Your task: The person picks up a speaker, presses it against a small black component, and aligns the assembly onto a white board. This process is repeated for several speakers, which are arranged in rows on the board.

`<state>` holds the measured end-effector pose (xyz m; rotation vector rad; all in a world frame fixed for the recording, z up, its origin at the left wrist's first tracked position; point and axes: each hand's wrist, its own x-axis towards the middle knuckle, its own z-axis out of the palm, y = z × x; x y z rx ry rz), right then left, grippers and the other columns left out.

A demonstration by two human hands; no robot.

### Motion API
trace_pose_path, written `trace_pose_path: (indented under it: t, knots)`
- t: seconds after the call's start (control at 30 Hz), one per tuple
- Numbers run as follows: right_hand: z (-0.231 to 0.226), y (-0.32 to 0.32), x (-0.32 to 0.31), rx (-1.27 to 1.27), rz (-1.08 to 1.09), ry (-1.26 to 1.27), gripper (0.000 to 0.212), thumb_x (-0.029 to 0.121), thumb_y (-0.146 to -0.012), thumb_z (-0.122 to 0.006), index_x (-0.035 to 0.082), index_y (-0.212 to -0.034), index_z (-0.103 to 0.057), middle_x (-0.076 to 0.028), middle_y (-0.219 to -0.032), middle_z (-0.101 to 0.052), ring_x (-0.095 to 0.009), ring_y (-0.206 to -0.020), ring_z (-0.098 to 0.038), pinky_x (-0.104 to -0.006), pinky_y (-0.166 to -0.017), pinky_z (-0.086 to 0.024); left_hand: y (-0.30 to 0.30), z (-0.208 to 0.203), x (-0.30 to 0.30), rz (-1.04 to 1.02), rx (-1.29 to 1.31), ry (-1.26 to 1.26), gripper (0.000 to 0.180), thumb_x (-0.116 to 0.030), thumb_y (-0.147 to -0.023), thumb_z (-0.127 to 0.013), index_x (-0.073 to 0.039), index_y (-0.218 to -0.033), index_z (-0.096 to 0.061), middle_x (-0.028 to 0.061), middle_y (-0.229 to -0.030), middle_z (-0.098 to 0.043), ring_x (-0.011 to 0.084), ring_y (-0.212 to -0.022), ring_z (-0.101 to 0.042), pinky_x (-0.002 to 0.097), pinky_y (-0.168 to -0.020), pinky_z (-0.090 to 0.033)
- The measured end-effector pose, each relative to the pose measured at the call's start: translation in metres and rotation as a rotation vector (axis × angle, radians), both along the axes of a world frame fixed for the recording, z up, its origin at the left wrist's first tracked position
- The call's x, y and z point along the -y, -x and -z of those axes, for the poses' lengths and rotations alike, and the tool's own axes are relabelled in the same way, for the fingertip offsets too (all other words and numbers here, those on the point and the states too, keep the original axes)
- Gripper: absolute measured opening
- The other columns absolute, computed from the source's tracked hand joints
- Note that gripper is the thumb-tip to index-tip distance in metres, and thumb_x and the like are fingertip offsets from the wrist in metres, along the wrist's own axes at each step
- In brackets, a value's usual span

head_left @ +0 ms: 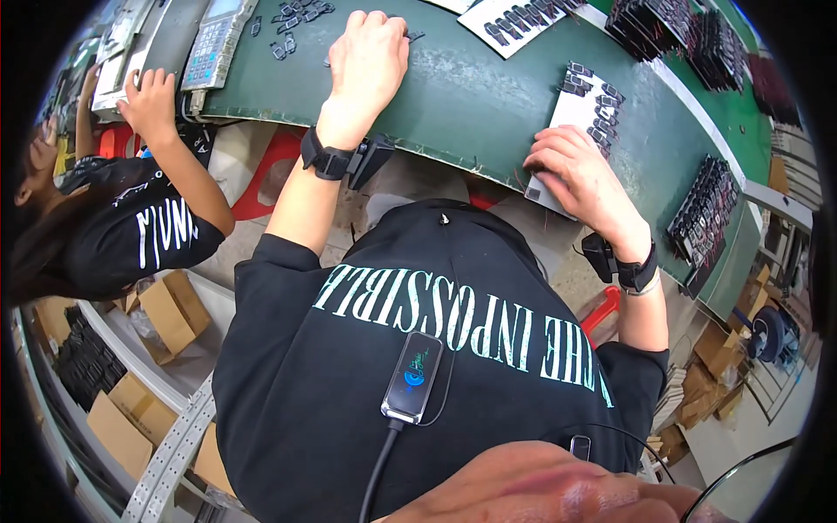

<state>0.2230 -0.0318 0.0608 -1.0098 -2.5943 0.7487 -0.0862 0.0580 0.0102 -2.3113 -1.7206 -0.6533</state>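
White rectangular card (575,112) seems part-filled with small black parts (608,113); loose pieces (301,12) lie left of it; what my fingers (548,157) grasp, I can't tell.

Dark green tabletop (488,131) (pale-streaked), white card (571,109), small black parts (603,114)

I get a bright picture under cool, fairly even light that seems to fall from above, its source outside my view. The backs of the left hand (370,57) and right hand (580,170) come through pale, and the white card (571,109) right of upper centre is almost washed out. On the green worktable (488,105) I cannot tell glare from wear in the whitish patch at top centre. The black T-shirt (340,427) swallows its folds. My fisheye bows the table's edge, smears detail toward the left and right rims, and blacks out the corners.
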Motion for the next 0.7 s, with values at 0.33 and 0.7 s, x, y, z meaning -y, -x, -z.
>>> trace_pose_path:
  t: [0.33, 0.7]
  knots:
    - [0.01, 0.002, 0.02, 0.007, 0.136, -0.097, 0.019, -0.002, -0.083, -0.068, 0.002, -0.101, -0.065, -0.012, -0.105, -0.063, -0.031, -0.106, -0.06, -0.0391, -0.091, -0.051, -0.01, 0.002, 0.014, 0.044, 0.099, -0.039, 0.011, -0.012, -0.084, -0.071, -0.006, -0.092, -0.067, 0.0093, -0.091, -0.062, 0.0312, -0.094, -0.061, 0.0433, -0.076, -0.055]
    - [0.013, -0.004, 0.04, -0.64, 0.605, 0.366, 0.011, 0.005, -0.097, -0.065, 0.0, -0.107, -0.068, -0.008, -0.097, -0.072, -0.018, -0.089, -0.07, -0.0292, -0.084, -0.053, -0.035, 0.007, 0.051, 0.23, 0.119, 0.018, 0.016, -0.013, -0.084, -0.075, -0.008, -0.099, -0.069, 0.0057, -0.095, -0.066, 0.027, -0.093, -0.063, 0.0378, -0.078, -0.055]
